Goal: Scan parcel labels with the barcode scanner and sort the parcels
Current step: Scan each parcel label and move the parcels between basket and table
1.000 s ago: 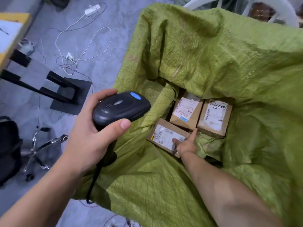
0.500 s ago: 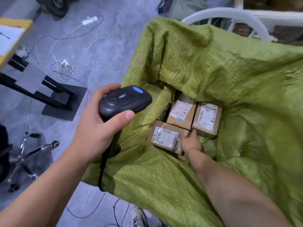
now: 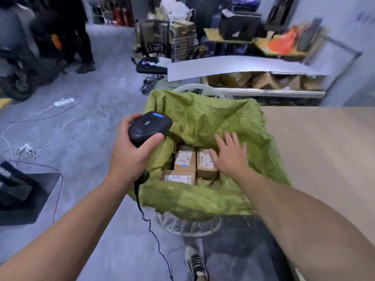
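- Right now the left hand [image 3: 129,159] has its fingers [image 3: 126,123] curled round the scanner [image 3: 150,126], with the thumb pressed on the near edge.
- The right hand [image 3: 229,157] holds nothing. Its fingers [image 3: 221,140] are straight and spread above the right parcel [image 3: 205,171]; I cannot tell whether they touch it.
- Two more parcels, the middle parcel [image 3: 185,158] and the near parcel [image 3: 178,177], lie close against it, labels up, at the bottom of the green sack [image 3: 203,118].
- Likely trouble: the palm hides part of the right parcel's label, so the scanner may read a neighbouring label instead.
- The sack's loose rim could also fold over the labels.
- The cable [image 3: 150,226] hangs down near the shoe [image 3: 195,262] and could snag there.
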A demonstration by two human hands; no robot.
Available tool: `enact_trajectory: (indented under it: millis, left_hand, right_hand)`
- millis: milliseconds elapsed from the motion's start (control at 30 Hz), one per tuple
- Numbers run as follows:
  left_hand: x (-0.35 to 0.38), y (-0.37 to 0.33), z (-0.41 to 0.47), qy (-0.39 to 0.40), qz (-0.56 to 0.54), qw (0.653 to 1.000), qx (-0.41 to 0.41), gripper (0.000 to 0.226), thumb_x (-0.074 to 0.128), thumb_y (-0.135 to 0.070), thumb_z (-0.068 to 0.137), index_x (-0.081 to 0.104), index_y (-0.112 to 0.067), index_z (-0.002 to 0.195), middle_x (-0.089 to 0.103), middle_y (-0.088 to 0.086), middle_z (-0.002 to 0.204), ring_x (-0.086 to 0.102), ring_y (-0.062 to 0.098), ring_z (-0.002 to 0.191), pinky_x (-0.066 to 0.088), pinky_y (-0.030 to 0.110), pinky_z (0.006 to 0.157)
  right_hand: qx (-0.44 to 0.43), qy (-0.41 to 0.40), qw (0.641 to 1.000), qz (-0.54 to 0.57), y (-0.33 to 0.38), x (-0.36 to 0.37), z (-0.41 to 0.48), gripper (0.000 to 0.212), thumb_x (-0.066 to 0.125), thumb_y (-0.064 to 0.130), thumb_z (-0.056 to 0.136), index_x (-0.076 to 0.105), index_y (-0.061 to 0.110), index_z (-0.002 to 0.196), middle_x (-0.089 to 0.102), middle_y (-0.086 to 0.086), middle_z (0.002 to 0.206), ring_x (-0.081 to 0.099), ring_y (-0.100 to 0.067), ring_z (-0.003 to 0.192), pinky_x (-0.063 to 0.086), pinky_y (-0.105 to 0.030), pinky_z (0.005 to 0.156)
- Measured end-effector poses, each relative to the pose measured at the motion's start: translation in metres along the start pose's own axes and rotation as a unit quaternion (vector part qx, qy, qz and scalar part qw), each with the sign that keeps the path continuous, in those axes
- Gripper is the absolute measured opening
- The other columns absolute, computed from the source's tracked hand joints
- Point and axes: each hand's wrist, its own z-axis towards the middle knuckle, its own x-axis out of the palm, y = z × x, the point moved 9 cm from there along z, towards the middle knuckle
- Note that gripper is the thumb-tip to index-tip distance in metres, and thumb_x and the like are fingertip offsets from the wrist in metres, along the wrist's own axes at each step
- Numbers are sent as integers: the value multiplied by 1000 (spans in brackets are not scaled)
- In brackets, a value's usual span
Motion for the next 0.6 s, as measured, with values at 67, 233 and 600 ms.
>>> enact_trajectory:
  millis: [67,233,600]
  left_hand:
    - [4,-24,-18,16,-24,999,29,60,75,-32,71,49,-28,126,61,-19,112,61,-16,91,44,5,77]
    - [33,-75,-56,83,-46,993,70,63,76,-38,73,49,-32,129,63,-18,117,63,-5,102,48,15,86]
    - [180,-193,-195,287,-140,938,133,58,77,-36,73,48,-40,123,62,-30,109,61,-11,96,48,11,83]
  right_hand:
    - [11,-37,999,-36,-10,-39,-34,66,31,57,103,8,34,160,-1,-2,169,-8,-28,155,1,-59,121]
    - [82,-120,987,-72,-54,-118,-123,68,27,60,102,3,36,160,-6,-2,169,-12,-29,154,0,-60,121]
    - [330,-182,922,-88,-224,-195,-388,66,19,60,103,-3,35,160,-10,0,169,-17,-26,154,-4,-58,122]
